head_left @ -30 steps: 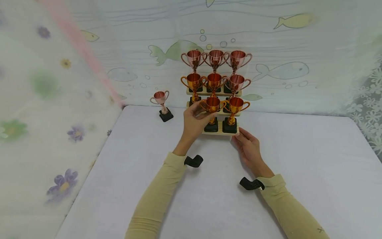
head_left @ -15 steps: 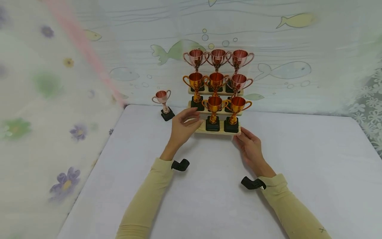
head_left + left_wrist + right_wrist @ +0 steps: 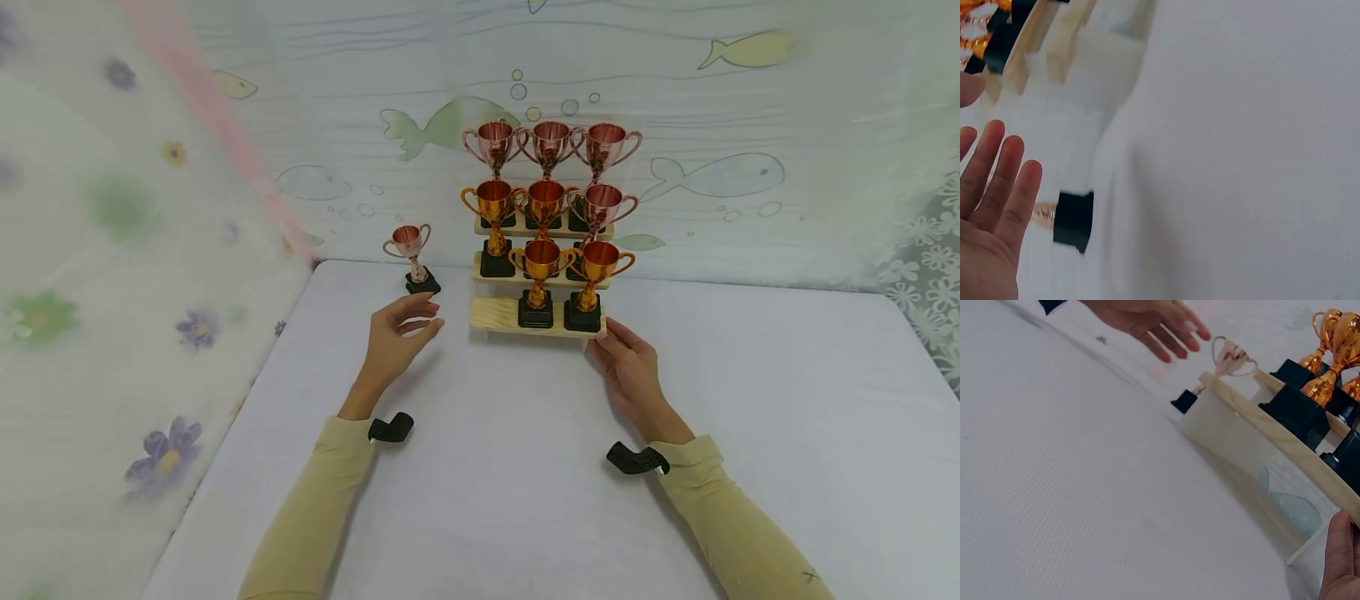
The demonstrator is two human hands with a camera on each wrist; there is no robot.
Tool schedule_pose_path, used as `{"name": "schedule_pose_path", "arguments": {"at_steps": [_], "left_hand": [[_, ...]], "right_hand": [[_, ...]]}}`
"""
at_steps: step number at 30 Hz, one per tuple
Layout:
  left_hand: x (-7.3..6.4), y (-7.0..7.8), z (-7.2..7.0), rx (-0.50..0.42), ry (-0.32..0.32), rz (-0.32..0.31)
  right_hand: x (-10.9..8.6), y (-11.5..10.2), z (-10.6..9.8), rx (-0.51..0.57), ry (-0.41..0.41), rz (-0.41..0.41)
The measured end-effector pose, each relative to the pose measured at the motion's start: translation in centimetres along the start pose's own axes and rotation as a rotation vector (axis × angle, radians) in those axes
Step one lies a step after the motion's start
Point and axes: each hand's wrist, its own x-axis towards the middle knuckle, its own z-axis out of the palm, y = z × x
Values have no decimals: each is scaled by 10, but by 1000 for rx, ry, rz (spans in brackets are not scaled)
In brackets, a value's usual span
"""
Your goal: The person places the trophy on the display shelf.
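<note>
My left hand (image 3: pixel 392 343) hovers just in front of a lone rose-gold trophy cup (image 3: pixel 408 242) with a black base, its fingers loosely bent and holding nothing. In the left wrist view, the fingers (image 3: pixel 1009 181) hide most of that trophy; its black base (image 3: pixel 1074 220) shows beside them. My right hand (image 3: pixel 632 373) holds the right front end of a tiered wooden stand (image 3: pixel 493 314); some of its fingers are hidden. On the bottom shelf stand two gold trophies, one in the middle (image 3: pixel 537 273) and one at the right (image 3: pixel 592 275). The shelf's left end is bare wood.
Rose-gold trophies (image 3: pixel 550 146) line the top shelf. The middle shelf bears two gold trophies (image 3: pixel 494 208) and a rose-gold one (image 3: pixel 602 207). A white cloth covers the table (image 3: pixel 495 467), and a fish-patterned curtain (image 3: pixel 720 100) hangs behind the stand.
My left hand has let go of the gold trophy in the middle of the bottom shelf and moved left to the lone rose-gold trophy. My right hand has stayed at the stand's end.
</note>
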Motion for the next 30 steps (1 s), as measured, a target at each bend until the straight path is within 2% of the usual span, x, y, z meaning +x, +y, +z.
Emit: {"name": "schedule_pose_path", "arguments": {"at_steps": [6,13,16,18,23,30], "left_hand": [[-4,-7,-28,83,115,-61],[10,-47,-45,90,283,-137],[18,-52,-46,87,327,-170],[26,-53,-45,83,333,-190],[46,-49,-41,6,304,-199],[69,-33,-32,-76,254,-198]], "right_hand": [[0,-1,-1,11,-4,-1],[0,0,-2,-10,0,1],[0,1,-1,-8,-9,10],[1,1,-2,-11,-12,15],[1,1,-3,-32,-12,6],[1,0,-3,-28,-11,-3]]}}
